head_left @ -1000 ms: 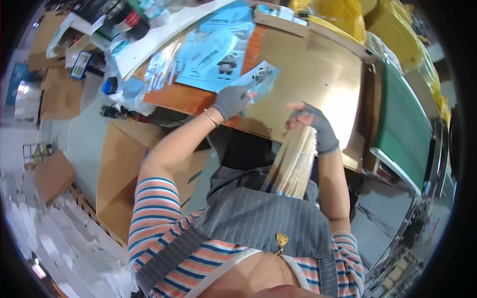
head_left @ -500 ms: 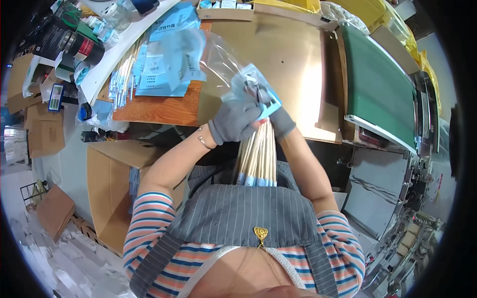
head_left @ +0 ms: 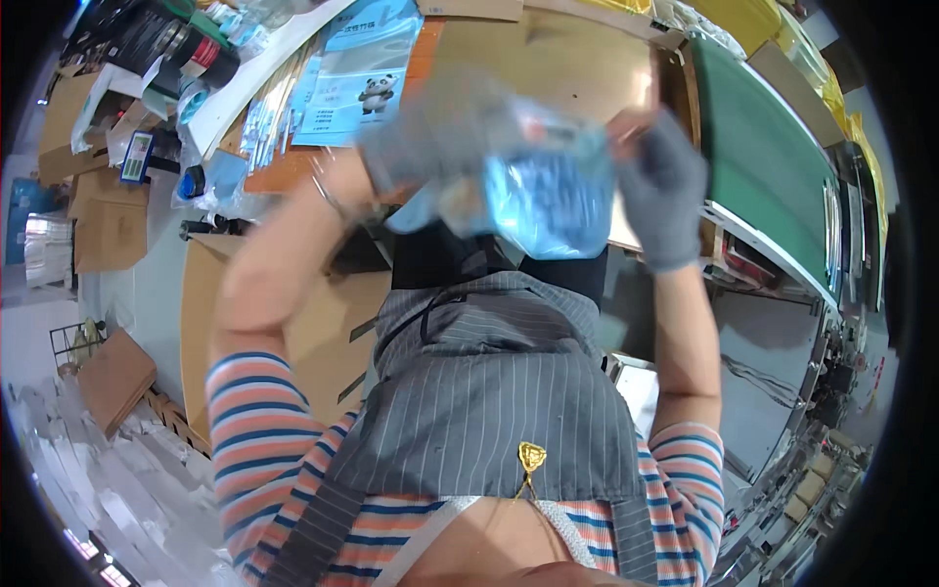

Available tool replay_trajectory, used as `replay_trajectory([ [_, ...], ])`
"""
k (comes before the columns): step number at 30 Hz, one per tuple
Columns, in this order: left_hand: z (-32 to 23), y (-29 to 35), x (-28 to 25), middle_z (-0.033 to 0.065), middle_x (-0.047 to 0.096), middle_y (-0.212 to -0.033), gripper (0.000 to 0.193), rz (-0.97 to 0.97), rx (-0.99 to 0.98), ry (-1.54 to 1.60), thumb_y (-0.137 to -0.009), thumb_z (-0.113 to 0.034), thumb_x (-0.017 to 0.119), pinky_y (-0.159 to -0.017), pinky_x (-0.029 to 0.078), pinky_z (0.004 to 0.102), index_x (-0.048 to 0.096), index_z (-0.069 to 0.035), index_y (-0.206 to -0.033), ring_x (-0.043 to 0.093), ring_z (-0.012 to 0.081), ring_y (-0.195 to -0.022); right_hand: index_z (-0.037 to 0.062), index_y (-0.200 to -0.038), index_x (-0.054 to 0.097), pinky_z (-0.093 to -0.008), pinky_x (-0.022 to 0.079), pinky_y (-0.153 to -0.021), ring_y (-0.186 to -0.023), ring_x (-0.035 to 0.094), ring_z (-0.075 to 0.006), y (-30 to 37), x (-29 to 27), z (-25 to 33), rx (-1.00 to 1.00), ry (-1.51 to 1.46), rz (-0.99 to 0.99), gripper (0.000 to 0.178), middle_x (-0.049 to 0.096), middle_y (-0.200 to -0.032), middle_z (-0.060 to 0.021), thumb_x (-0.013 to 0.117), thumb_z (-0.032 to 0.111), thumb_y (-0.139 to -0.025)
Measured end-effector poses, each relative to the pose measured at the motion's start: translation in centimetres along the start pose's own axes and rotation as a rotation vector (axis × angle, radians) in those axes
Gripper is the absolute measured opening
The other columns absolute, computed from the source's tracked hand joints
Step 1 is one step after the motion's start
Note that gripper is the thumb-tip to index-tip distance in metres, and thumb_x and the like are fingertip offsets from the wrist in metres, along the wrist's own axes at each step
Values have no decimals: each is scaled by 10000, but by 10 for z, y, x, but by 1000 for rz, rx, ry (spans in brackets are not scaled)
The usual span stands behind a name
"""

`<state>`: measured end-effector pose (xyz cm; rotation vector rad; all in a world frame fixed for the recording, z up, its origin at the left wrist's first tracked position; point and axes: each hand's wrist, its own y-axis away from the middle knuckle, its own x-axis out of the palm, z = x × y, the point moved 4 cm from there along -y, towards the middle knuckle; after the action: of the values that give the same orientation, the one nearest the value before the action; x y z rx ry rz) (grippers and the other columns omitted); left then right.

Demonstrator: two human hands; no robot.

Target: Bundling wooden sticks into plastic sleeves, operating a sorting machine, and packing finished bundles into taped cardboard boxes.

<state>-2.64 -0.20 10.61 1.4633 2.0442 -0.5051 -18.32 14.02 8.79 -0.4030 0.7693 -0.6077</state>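
Note:
A translucent blue plastic bag [head_left: 553, 201] hangs between my two grey-gloved hands above the near edge of the table. My right hand [head_left: 665, 186] has its bent bare fingertips closed at the bag's upper right edge. On the bag's other side is my left hand [head_left: 430, 132], smeared by motion, so its fingers cannot be made out. Beneath it shows a blurred tan and light blue shape [head_left: 460, 203]; whether this is the bundle of sticks I cannot tell. A stack of flat blue bags printed with a panda [head_left: 342, 88] lies at the table's left.
Thin sticks in blue and white wrappers [head_left: 269, 117] lie left of the flat bags. A green board [head_left: 763, 166] stands to the right of the table. Below my left arm is an open cardboard box [head_left: 313, 342]. A black bottle [head_left: 201, 49] stands far left.
My hands have moved apart, the right one rightward and the left one leftward. The bundle of wooden sticks no longer shows clearly below them, and the blue bag now hangs between them.

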Motion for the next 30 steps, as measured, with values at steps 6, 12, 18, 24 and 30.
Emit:
replay_trajectory([
  [6,24,-33,-162,189,642,-770,345,-218,99,-866,-824,-357,600,-679,488,389,662,-20,-780,639,266,-747,62,-938,610,-262,480,-515,-547,585,-138,-124,-19,41,266,-99,-18,134,610,-681,-63,587,154,-843],
  [12,43,-71,-100,92,656,-832,225,-161,366,-962,-869,-272,536,-641,501,335,657,-83,-868,640,252,-740,4,-1013,633,-195,391,-510,-556,491,-52,-143,-18,46,52,-281,-105,220,549,-668,18,576,194,-916],
  [18,159,-21,39,95,630,-819,156,-205,282,-696,-836,-222,558,-664,486,421,620,-82,-804,629,274,-748,2,-999,597,-208,450,-577,-624,520,-59,-80,56,37,549,-411,298,158,555,-727,-1,571,132,-912],
  [24,94,137,35,142,642,-847,280,112,-294,-253,-869,-338,545,-713,488,445,650,-79,-848,632,313,-869,-3,-1015,592,-244,464,-596,-616,551,-90,3,31,143,845,-311,745,213,585,-701,-41,590,171,-893],
  [30,82,348,11,164,669,-925,309,-9,-865,-80,-873,-342,500,-746,493,470,676,-88,-877,635,359,-886,-18,-1057,588,-221,450,-611,-682,560,-95,-24,27,207,658,-283,734,210,588,-754,-39,564,121,-902],
])
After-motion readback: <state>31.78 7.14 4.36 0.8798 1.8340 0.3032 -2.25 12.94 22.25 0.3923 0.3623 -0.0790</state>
